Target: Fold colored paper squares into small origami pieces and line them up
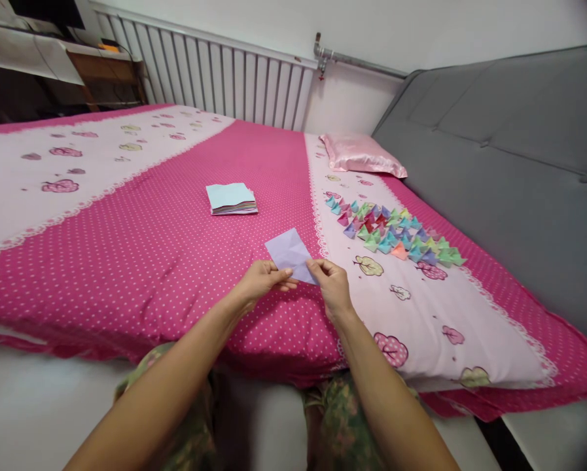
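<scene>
A square sheet of lilac origami paper (289, 252), marked with faint crease lines, is held up between both hands near the front edge of the bed. My left hand (266, 281) pinches its lower left edge, thumb on top. At its right corner, my right hand (331, 282) grips with thumb and forefinger. Beyond them lies a stack of square paper (231, 198) with a light blue sheet on top. To the right, rows of small folded paper shapes (391, 232) in many colours stand on the pale strip of the bedspread.
The pink dotted bedspread (141, 242) covers the bed. A pink satin pillow (362, 156) lies at the back right by the grey padded headboard (499, 131). Against the wall stands a white radiator (214, 72). A desk (101, 69) with a dark monitor (50, 13) is at the far left.
</scene>
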A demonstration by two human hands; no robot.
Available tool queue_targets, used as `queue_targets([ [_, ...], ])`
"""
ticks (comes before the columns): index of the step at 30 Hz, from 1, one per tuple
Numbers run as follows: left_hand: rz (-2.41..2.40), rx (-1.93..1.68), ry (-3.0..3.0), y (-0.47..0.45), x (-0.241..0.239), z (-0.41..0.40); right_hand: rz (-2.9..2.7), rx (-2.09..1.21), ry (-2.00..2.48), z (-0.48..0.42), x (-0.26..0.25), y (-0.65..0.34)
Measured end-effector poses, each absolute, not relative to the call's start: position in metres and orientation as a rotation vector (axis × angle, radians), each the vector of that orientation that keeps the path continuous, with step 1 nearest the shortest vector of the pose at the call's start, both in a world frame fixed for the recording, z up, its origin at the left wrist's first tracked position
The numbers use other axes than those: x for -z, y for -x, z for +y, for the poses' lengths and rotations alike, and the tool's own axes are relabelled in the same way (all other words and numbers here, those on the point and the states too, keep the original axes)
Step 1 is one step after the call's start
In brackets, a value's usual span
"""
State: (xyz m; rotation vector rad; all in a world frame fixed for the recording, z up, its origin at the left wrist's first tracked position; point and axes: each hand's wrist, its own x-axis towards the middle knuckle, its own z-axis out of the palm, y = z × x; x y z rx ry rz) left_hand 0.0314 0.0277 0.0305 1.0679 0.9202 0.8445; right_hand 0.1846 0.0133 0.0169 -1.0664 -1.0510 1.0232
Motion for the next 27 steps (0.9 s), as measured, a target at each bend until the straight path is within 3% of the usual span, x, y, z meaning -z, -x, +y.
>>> queue_targets([
  [27, 0.941, -0.880, -0.751, -0.020, -0.033, 0.038, -0.919, -1.243, 1.085, 0.012, -0.026, -0.189],
])
